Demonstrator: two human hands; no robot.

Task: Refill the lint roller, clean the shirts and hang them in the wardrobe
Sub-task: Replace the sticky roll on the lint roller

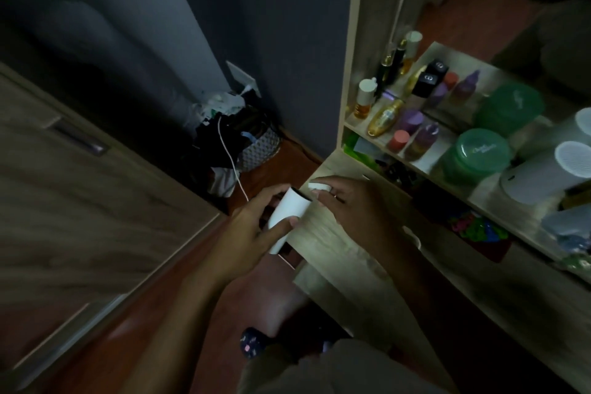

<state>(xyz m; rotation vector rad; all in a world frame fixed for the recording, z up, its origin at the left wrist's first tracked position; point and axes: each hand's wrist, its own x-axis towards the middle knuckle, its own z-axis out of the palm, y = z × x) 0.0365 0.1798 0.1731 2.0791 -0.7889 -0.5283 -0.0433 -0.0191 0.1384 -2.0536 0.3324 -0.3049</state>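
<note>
My left hand [252, 233] grips a white cylinder, the lint roller refill roll [289, 217], tilted with its open dark end pointing up and to the right. My right hand [348, 205] hovers just beside that open end and pinches a small white cap-like piece [319, 186] in its fingertips. Both hands are over the left edge of a light wooden dressing table [339, 253]. A dark part shows under the roll's lower end; I cannot tell what it is. No shirts are in view.
Perfume bottles [383, 117], green jars [479, 155] and white speakers [540, 176] crowd the shelf before a mirror at right. An overflowing bin [256, 144] with a white cable stands in the corner. A wooden wardrobe door [80, 195] fills the left.
</note>
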